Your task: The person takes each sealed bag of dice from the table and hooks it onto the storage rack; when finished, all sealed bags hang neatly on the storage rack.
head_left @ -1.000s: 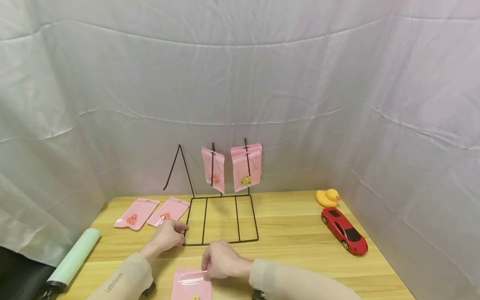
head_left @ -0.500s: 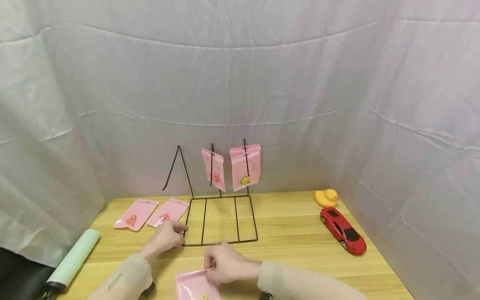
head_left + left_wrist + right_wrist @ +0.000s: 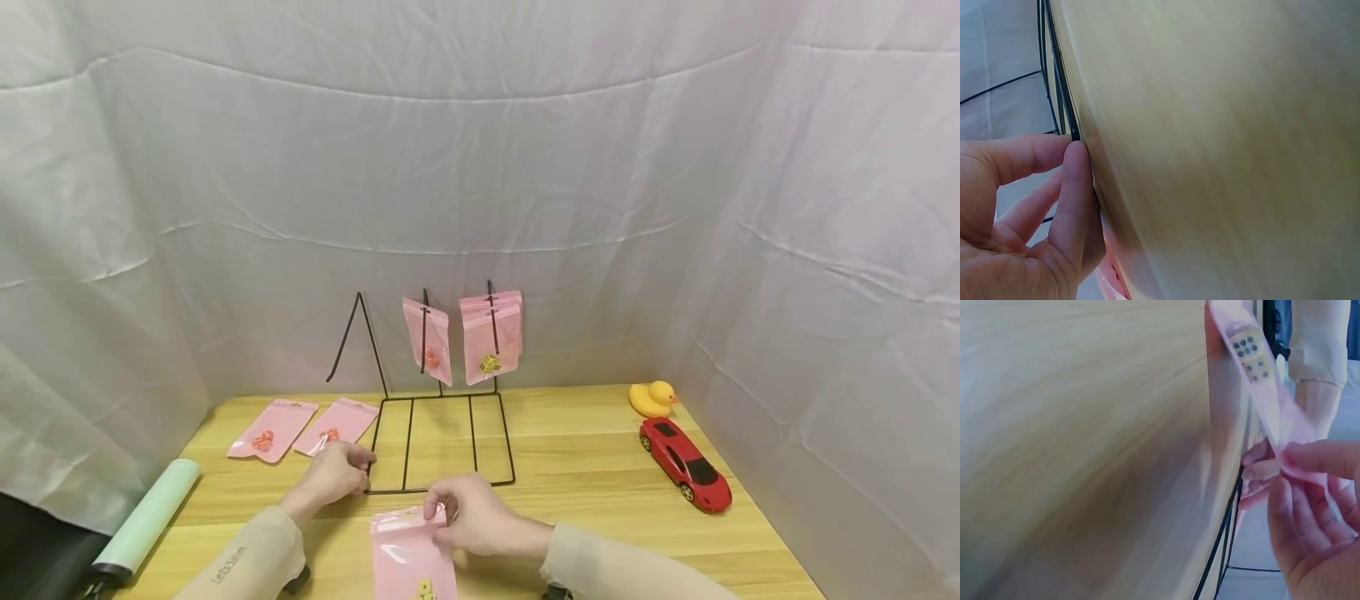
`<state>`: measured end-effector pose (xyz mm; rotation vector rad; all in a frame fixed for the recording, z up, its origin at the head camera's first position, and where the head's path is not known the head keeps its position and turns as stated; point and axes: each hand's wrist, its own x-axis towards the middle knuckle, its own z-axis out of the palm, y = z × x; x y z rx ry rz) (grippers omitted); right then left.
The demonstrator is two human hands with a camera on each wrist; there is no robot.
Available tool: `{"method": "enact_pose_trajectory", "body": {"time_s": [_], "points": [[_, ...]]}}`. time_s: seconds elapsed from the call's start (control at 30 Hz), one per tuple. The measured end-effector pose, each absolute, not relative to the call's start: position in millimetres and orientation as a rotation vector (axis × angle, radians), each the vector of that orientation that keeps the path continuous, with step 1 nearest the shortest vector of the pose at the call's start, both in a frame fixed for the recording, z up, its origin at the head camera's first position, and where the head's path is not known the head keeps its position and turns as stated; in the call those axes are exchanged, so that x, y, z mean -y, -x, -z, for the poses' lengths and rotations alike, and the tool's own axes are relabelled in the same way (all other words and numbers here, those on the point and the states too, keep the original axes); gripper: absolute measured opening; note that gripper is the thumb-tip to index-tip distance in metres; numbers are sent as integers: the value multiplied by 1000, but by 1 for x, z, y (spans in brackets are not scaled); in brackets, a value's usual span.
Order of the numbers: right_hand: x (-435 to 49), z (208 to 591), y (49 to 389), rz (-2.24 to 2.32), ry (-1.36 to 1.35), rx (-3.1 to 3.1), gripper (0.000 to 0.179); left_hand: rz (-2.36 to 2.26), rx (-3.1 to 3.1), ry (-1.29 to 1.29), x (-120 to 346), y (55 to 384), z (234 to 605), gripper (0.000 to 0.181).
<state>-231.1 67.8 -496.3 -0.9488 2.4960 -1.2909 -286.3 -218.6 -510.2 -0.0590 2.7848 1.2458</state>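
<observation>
My left hand (image 3: pixel 333 475) pinches the front left corner of a black wire display rack (image 3: pixel 474 433); the left wrist view shows thumb and fingertip meeting on the wire. My right hand (image 3: pixel 483 517) pinches the top edge of a pink zip bag (image 3: pixel 405 554) in front of the rack. Yellow dice (image 3: pixel 1249 353) with dark dots show through that bag in the right wrist view. One pink bag with red dice (image 3: pixel 412 325) hangs on the middle prong. More pink bags (image 3: pixel 510 333), yellow dice in the front one, hang on the right prong. The left prong (image 3: pixel 345 336) is bare.
Two pink bags with red dice, an outer bag (image 3: pixel 281 412) and an inner bag (image 3: pixel 348 414), lie left of the rack. A mint-green cylinder (image 3: pixel 153 508) lies at the left edge. At right are a yellow rubber duck (image 3: pixel 648 401) and red toy car (image 3: pixel 678 458). Grey curtains (image 3: pixel 480 183) enclose the table.
My right hand has lifted the pink bag and carried it right and away from me, its face now turned more toward the camera. The left hand stays on the rack corner.
</observation>
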Motion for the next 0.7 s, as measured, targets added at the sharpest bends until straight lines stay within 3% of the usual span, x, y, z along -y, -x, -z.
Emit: {"method": "enact_pose_trajectory", "body": {"time_s": [0.3, 0.7], "points": [[-85, 495, 231, 1427, 1475, -2426, 15, -1288, -2776, 56, 219, 286, 512, 54], [-94, 480, 224, 1568, 1837, -2403, 28, -1317, -2758, 52, 218, 286, 511, 52]]}}
